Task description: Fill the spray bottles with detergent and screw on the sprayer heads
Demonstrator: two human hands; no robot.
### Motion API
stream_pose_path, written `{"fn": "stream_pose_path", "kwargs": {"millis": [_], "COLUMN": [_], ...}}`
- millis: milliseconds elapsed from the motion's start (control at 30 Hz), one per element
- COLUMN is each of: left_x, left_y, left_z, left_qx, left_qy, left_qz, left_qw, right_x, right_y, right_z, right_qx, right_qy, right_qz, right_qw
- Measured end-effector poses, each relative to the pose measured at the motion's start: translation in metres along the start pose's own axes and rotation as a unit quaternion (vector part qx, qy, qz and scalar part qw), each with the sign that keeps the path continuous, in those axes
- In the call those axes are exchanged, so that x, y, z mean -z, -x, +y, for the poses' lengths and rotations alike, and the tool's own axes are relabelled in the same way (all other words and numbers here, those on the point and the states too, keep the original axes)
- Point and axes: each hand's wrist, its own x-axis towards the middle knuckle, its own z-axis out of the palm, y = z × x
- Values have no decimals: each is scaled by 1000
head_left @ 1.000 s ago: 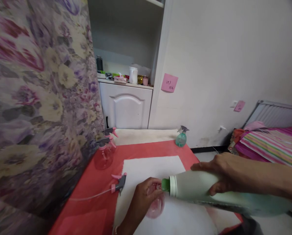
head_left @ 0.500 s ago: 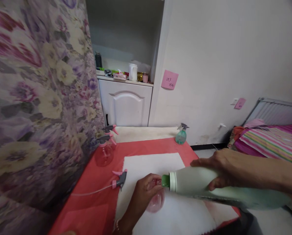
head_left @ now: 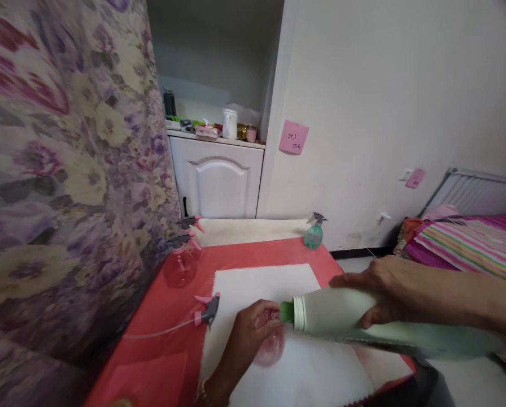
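Observation:
My left hand (head_left: 253, 328) is closed round the neck of a clear pink spray bottle (head_left: 270, 349), which has no sprayer head on and sits on a white cloth (head_left: 278, 278). With my right hand (head_left: 374, 291) I grip a large pale green bottle (head_left: 335, 314), tipped nearly level. Its green mouth is close to the pink bottle's opening; whether they touch, I cannot tell. A loose grey and pink spray head (head_left: 209, 311) with a long clear tube lies to the left of my left hand, partly on the red table cover.
Pink spray bottles (head_left: 180, 268) with grey and pink heads stand at the table's left edge. A teal spray bottle (head_left: 313, 234) is at the far right corner of the red table cover (head_left: 160, 362). Behind are a white cabinet (head_left: 219, 178), a floral curtain (head_left: 66, 169) and a bed (head_left: 469, 243).

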Motion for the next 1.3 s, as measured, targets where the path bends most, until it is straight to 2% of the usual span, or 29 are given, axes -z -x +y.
{"fn": "stream_pose_path", "kwargs": {"millis": [200, 567, 867, 1300], "left_x": [0, 0, 1, 0], "left_y": [0, 2, 1, 2], "left_z": [3, 4, 3, 9], "left_qx": [4, 3, 4, 3], "left_qy": [8, 10, 9, 3], "left_qz": [-1, -2, -7, -6], "left_qw": [1000, 1000, 1000, 1000], "right_x": [4, -2, 2, -2], "right_y": [0, 1, 1, 2], "right_z": [-4, 2, -3, 2], "right_qx": [-11, 16, 4, 26], "right_qy": [-3, 12, 29, 11], "right_qz": [-17, 9, 10, 34], "right_qw": [1000, 1000, 1000, 999]}}
